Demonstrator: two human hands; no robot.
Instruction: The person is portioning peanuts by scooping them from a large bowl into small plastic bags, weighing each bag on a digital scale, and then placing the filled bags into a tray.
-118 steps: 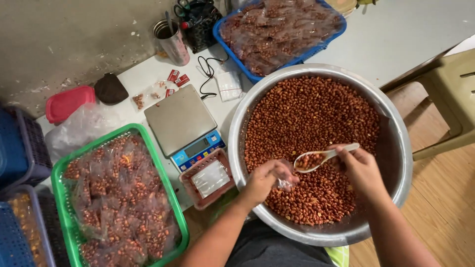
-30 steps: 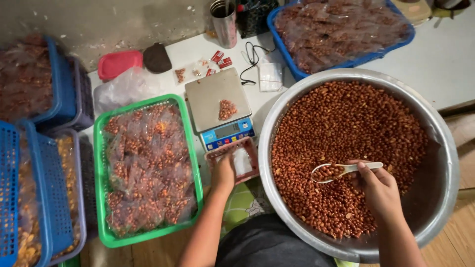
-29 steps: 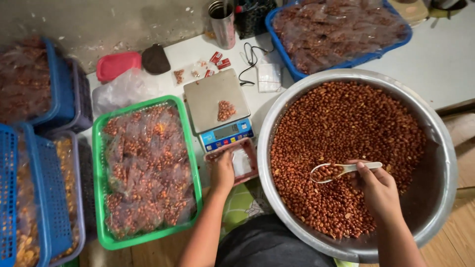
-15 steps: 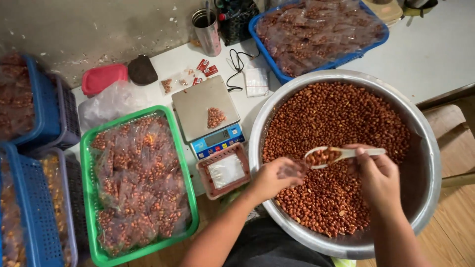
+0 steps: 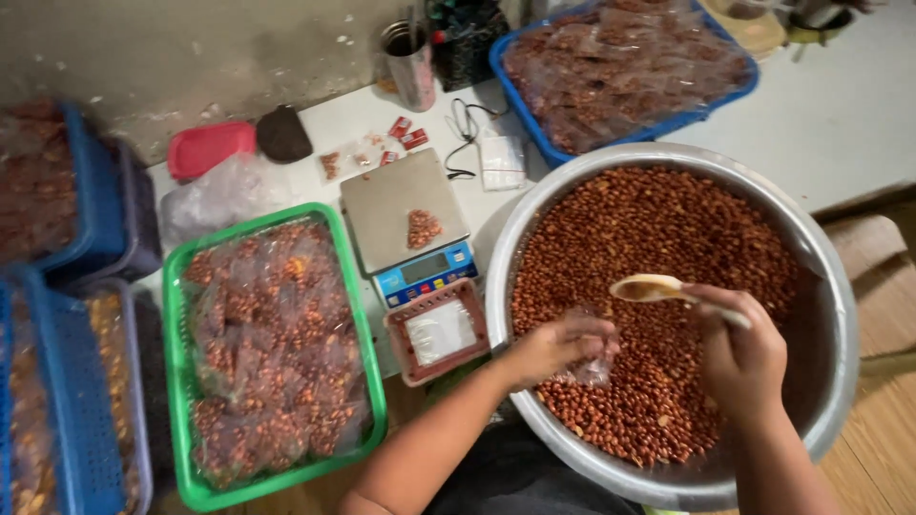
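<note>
the left hand (image 5: 558,345) is closed around a small clear plastic bag (image 5: 593,355) at the lower middle of the frame, above the peanuts (image 5: 658,238). the bag is blurred and partly behind the fingers, so how much is in it cannot be told. the right hand (image 5: 739,355) is closed on the handle of a pale spoon (image 5: 651,288); most of the handle is hidden in the fist, and the bowl of the spoon sticks out to the left, just above and beside the bag. what lies in the spoon is hard to make out.

the peanuts fill a big metal basin (image 5: 830,286) at the right. its lower rim is cut off by the bottom edge of the frame, and both forearms cross this rim.

left of the basin, very near its rim, stands a scale (image 5: 408,229) on the white bench (image 5: 821,124), with a small heap of nuts (image 5: 422,228) on its plate. a small red basket (image 5: 439,331) with clear bags sits just below the scale, touching or almost touching the basin. a green tray (image 5: 181,286) of packed bags is at the lower left. a blue tray (image 5: 534,124) of packed bags at the top is partly cut off by the upper edge. blue crates (image 5: 57,381) at the far left are also cut off. free bench surface shows only at the upper right.
</note>
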